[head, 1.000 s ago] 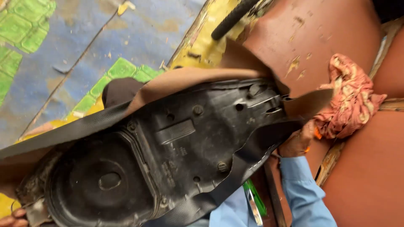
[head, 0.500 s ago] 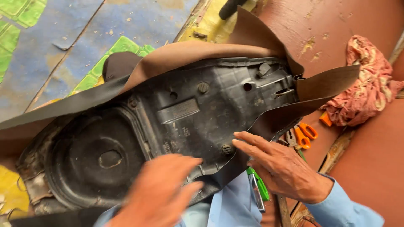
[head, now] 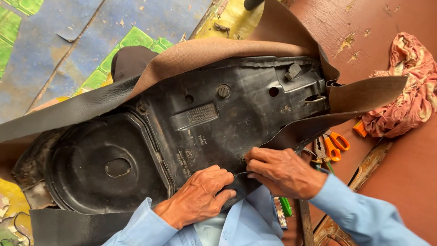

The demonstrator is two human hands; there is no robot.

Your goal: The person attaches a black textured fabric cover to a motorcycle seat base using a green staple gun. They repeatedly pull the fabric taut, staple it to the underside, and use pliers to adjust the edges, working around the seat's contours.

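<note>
Overturned seat base [head: 182, 136], black moulded plastic, lies underside up across the middle of the view, its round recessed end at 8 o'clock and its latch end at 2 o'clock. A loose cover sheet [head: 214, 50], brown on its back and black-grained on its face, drapes round the far edge from 9 o'clock to 3 o'clock and runs under the near edge.

Left hand [head: 198, 196], at 6 o'clock, lies knuckles up on the near rim, fingers curled together and pressing a flap of the cover sheet over the edge of the base. Right hand [head: 284, 172], just beside it at 5 o'clock, lies palm down with fingers drawn together, fingertips pinching the same flap against the rim; the two hands nearly touch. Both sleeves are light blue.

Orange-handled scissors [head: 336, 145] and pliers [head: 320, 149] lie on the reddish-brown worktop [head: 400, 182] at 4 o'clock, near the right hand but apart from it, tucked against the hanging edge of the sheet. A crumpled pink-and-cream rag [head: 407, 91] sits at 3 o'clock, well apart from the hands. Bare worktop remains at 1 and 4 o'clock; blue and green patterned floor [head: 68, 41] shows from 10 to 12 o'clock beyond the far edge.
</note>
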